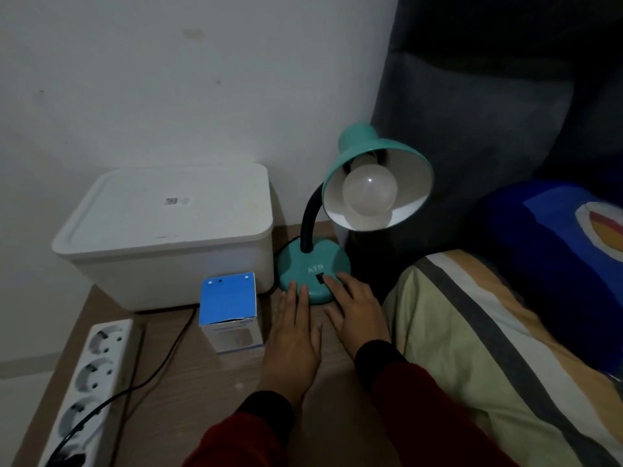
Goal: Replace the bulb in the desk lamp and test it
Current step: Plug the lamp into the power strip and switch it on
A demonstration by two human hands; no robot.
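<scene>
I see the teal desk lamp (315,264) at the back of the wooden table (209,375), its bulb (369,190) seated in the shade and unlit. My left hand (293,335) lies flat, fingers spread, tips on the base's front edge, gripping nothing. My right hand (357,311) is open too, a fingertip at the black switch (320,278). The blue bulb box (229,311) stands just left.

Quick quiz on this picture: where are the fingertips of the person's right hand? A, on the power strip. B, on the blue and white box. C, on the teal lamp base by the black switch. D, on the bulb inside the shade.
C: the right hand lies flat with its fingertips on the teal lamp base, right at the black switch; the bulb is unlit.
</scene>
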